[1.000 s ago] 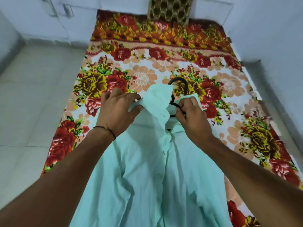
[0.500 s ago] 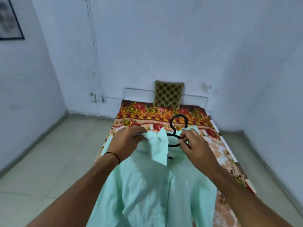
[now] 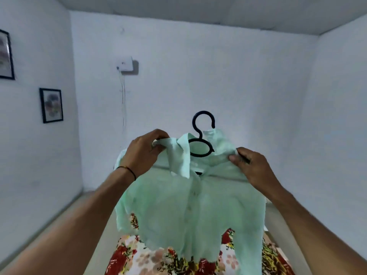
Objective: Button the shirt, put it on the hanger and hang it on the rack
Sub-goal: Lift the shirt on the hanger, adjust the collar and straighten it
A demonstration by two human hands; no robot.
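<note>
Bedspread (image 3: 158, 259) in red and yellow flowers shows nearest, at 6 o'clock of the view. Above it hangs the shirt (image 3: 190, 205), pale green and lifted clear of the bedspread. Its hem dangles toward 6 o'clock and its long axis runs straight from 12 to 6. The front placket looks closed, with buttons down the middle, though one collar flap (image 3: 181, 155) droops loose over the chest.

The left hand (image 3: 146, 153) grips the shirt's shoulder at 9 o'clock of the neck, fingers curled round a fold of cloth. The right hand (image 3: 252, 167) pinches the other shoulder at 3 o'clock, thumb on the cloth, with a dark bar of the hanger (image 3: 198, 155) showing under its fingers. Both hands sit about level and equally near the neck, so neither has the shorter reach.

Between them the hanger's ring fills the collar. Its hook (image 3: 203, 112) rises to 12 o'clock, free of both hands, with its open end turned toward 4 o'clock. That is the relation the hanging turns on: the hook lies straight above the grips, with the weight of the shirt below them. The rack is not in view, so which way it lies cannot be told.

Beyond stands a pale wall (image 3: 218, 76), with a white box (image 3: 125, 64) at 11 o'clock and framed pictures (image 3: 51, 105) at 9 o'clock.
</note>
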